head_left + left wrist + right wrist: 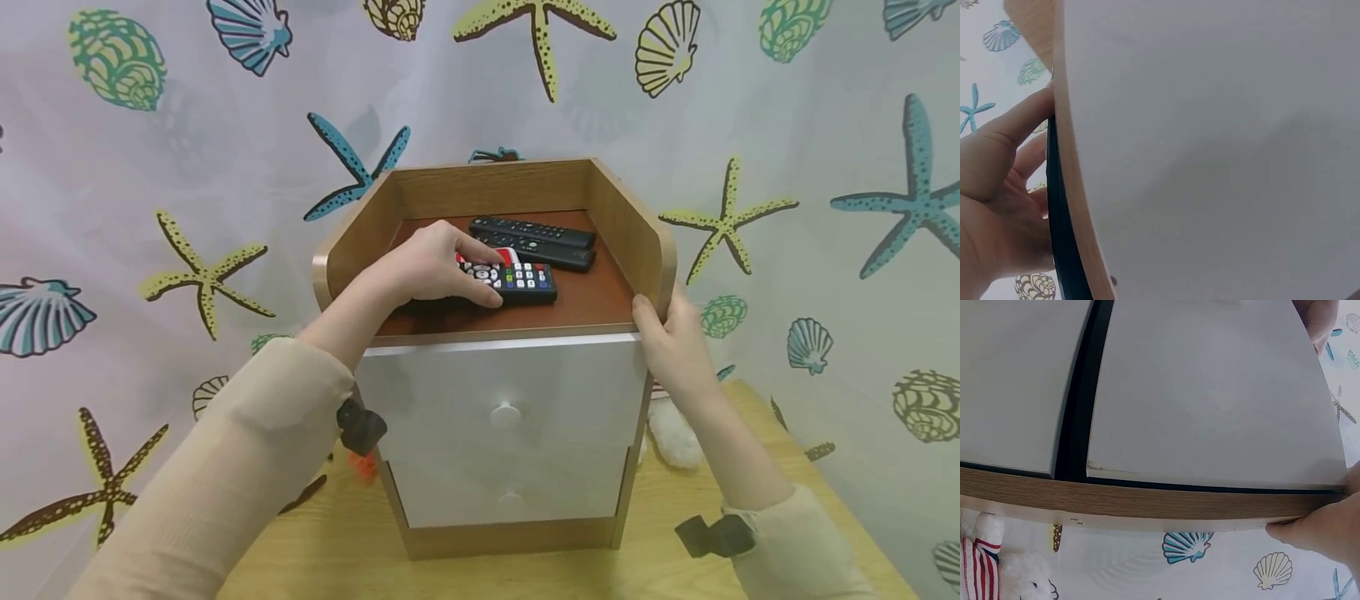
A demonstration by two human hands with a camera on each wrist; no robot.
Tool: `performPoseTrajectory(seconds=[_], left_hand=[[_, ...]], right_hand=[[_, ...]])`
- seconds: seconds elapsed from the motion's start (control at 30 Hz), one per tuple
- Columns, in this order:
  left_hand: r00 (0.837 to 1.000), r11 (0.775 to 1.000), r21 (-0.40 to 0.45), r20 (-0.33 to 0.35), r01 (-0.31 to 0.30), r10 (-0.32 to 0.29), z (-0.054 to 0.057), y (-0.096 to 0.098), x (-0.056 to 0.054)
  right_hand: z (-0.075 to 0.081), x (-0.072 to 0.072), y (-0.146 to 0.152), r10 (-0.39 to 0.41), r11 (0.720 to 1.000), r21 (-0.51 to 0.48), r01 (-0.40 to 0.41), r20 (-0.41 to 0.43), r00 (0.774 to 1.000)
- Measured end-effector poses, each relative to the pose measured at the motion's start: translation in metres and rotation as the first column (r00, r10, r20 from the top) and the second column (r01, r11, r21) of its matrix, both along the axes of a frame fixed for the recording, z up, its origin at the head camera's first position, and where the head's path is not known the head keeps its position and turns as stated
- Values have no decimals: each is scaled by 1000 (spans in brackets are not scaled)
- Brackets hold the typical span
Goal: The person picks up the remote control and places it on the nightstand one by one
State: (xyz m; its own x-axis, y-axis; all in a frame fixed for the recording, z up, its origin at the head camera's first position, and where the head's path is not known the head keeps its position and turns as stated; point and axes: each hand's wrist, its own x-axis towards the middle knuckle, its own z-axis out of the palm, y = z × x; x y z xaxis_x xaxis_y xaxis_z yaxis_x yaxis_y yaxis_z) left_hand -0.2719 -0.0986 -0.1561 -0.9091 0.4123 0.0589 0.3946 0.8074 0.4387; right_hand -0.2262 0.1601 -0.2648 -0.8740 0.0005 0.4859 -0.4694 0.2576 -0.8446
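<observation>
My left hand (431, 267) reaches over the top of a small bedside cabinet (504, 383) and holds a black remote control (531, 285) with white and coloured buttons. Its thumb lies along the near side, its fingers across the far side. In the left wrist view, the left hand (1004, 187) appears beyond the cabinet's top front edge. A red and white item (510, 255) shows partly behind the remote. My right hand (675, 342) grips the cabinet's right side panel (633, 229), thumb at the front edge; its hidden fingers are around the outside.
Two more black remotes (532, 232) lie side by side at the back of the tray-like top. The cabinet has two white drawers with round knobs (505, 415) and stands on a wooden surface (322, 542). A white fluffy toy (675, 433) sits behind it, right. Shell-patterned fabric (97, 208) surrounds everything.
</observation>
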Motion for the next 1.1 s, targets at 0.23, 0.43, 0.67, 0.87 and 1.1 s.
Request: performPoseTrajectory(seconds=[0.23,0.43,0.67,0.87,1.1], left_hand=[[1000,999,-39,-3,-1,0,1,5,-11],[1000,997,-70,28,-11,13,5,8,-16],[999,997,-74,40,-18,21,6,8,-14],[996,997,-82,87,-4,11,10,6,-14],[987,998,-63,159,11,-1,19,3,-14]], right_hand=[[1,1,0,-2,1000,-3,2,-4,1000],[1,1,0,-17,1000,8,17,4,1000],[0,2,-1,-20,1000,17,20,15,1000],[0,1,-1,-13,1000,13,13,5,1000],[0,2,-1,-2,1000,5,2,15,1000]])
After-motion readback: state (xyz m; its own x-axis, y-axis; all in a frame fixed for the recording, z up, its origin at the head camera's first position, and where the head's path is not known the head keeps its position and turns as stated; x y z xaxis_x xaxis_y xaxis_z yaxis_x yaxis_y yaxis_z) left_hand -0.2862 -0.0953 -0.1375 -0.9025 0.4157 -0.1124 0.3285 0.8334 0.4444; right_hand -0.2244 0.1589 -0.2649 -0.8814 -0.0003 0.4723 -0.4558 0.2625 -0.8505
